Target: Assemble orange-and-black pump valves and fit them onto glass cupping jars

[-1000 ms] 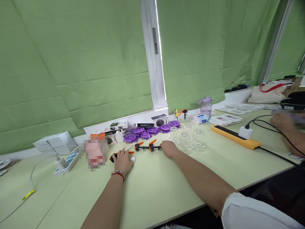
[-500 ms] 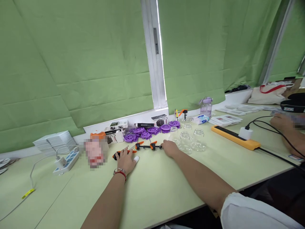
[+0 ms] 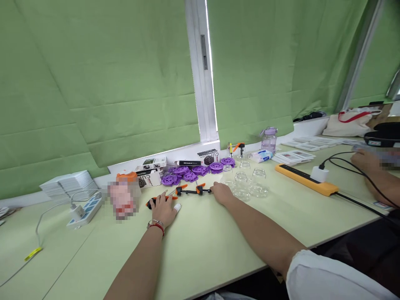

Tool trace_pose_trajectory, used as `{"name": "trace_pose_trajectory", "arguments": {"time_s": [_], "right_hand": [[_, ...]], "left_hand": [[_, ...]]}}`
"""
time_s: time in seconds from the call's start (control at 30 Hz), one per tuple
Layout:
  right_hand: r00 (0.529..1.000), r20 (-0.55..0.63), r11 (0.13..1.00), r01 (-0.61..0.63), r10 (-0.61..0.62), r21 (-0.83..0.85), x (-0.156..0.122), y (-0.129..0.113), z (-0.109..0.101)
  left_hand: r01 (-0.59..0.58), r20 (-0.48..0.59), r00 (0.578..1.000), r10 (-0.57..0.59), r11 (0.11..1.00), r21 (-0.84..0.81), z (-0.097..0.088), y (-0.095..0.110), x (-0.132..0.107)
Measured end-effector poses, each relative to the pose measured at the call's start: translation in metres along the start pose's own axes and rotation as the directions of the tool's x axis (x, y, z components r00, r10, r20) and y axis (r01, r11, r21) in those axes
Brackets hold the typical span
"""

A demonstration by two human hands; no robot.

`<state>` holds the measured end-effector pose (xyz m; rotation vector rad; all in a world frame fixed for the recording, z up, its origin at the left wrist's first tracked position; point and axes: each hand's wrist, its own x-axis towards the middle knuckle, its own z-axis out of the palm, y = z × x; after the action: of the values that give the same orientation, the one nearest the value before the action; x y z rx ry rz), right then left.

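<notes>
A black bar clamp (image 3: 190,191) with orange levers lies across the table in front of me. My right hand (image 3: 221,193) is closed at its right end, fingertips pinched on the bar. To the left, my left hand (image 3: 164,209) rests palm down with its fingers spread over a second black-and-orange tool (image 3: 152,203), partly hidden beneath them. A white covering wraps the left thumb tip. Just behind the clamp is a heap of purple spoked discs (image 3: 190,175). Several clear glass jars (image 3: 241,187) stand close beyond my right hand.
At left are a white power strip (image 3: 89,212) and a stack of white sheets or boxes (image 3: 70,185). A yellow-orange power strip (image 3: 304,179) lies at right, its cable crossing the table. A purple-lidded bottle (image 3: 268,139) stands at the back. Another person's hand (image 3: 364,162) is at far right.
The view has shifted very slightly. Both hands keep their places, the left over the black-and-orange tool and the right at the bar clamp's end.
</notes>
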<state>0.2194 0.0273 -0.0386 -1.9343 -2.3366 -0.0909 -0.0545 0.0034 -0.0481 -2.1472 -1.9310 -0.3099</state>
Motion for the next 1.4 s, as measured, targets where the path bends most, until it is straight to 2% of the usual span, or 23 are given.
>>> {"name": "trace_pose_trajectory", "arguments": {"time_s": [0.5,0.6,0.7,0.77,0.8,0.87,0.93,1.03,1.1,1.13,1.2,1.23,1.27,1.3,1.33,1.4], "right_hand": [[0.998,-0.037,0.998,0.055,-0.055,0.013,-0.002,-0.005,0.000],[0.995,-0.081,0.998,0.058,-0.057,0.011,-0.004,-0.007,-0.004],[0.987,-0.134,0.996,0.090,-0.087,0.016,-0.009,-0.015,-0.011],[0.977,-0.167,0.990,0.139,-0.134,0.019,-0.013,-0.023,-0.014],[0.968,-0.186,0.984,0.177,-0.171,0.018,-0.016,-0.028,-0.015],[0.939,-0.224,0.963,0.270,-0.262,0.006,-0.020,-0.038,-0.016],[0.906,-0.245,0.935,0.354,-0.345,-0.005,-0.023,-0.045,-0.015],[0.874,-0.293,0.911,0.411,-0.388,0.020,-0.023,-0.048,-0.013],[0.848,-0.440,0.930,0.361,-0.297,0.068,-0.019,-0.043,-0.012],[0.820,-0.539,0.948,0.298,-0.194,0.113,-0.016,-0.039,-0.012],[0.716,-0.694,0.957,0.142,0.077,0.252,-0.010,-0.028,-0.011],[0.657,-0.726,0.940,0.076,0.204,0.333,-0.006,-0.022,-0.009],[0.613,-0.730,0.913,0.032,0.303,0.406,-0.003,-0.016,-0.008],[0.590,-0.714,0.883,0.005,0.376,0.469,0.000,-0.011,-0.006],[0.586,-0.686,0.852,-0.016,0.432,0.523,0.003,-0.006,-0.005],[0.605,-0.606,0.789,-0.059,0.516,0.612,0.008,0.001,-0.001]], "left_hand": [[-0.006,-0.041,0.999,0.005,0.999,-0.037,0.001,-0.002,0.000],[-0.012,-0.151,0.989,-0.003,0.995,-0.102,-0.006,0.002,-0.001],[-0.113,-0.289,0.957,0.026,0.951,-0.288,-0.017,0.015,-0.003],[-0.155,-0.293,0.956,-0.008,0.835,-0.529,-0.021,0.028,-0.007],[-0.135,-0.244,0.969,-0.043,0.736,-0.663,-0.022,0.036,-0.010],[-0.052,-0.082,0.996,-0.036,0.510,-0.859,-0.021,0.048,-0.015],[0.009,0.010,1.000,0.002,0.337,-0.941,-0.018,0.054,-0.018],[0.048,0.043,0.999,-0.033,0.163,-0.985,-0.013,0.051,-0.018],[0.070,0.062,0.994,-0.092,0.092,-0.993,-0.012,0.044,-0.015],[0.079,0.070,0.990,-0.124,0.072,-0.994,-0.012,0.041,-0.013],[0.086,0.073,0.980,-0.187,0.062,-0.994,-0.012,0.037,-0.010],[0.085,0.069,0.974,-0.218,0.067,-0.994,-0.012,0.036,-0.009],[0.084,0.064,0.967,-0.246,0.074,-0.994,-0.012,0.035,-0.008],[0.084,0.059,0.962,-0.268,0.082,-0.993,-0.013,0.035,-0.008],[0.085,0.057,0.957,-0.283,0.088,-0.992,-0.013,0.036,-0.008],[0.085,0.054,0.956,-0.290,0.095,-0.992,-0.012,0.037,-0.008]]}}
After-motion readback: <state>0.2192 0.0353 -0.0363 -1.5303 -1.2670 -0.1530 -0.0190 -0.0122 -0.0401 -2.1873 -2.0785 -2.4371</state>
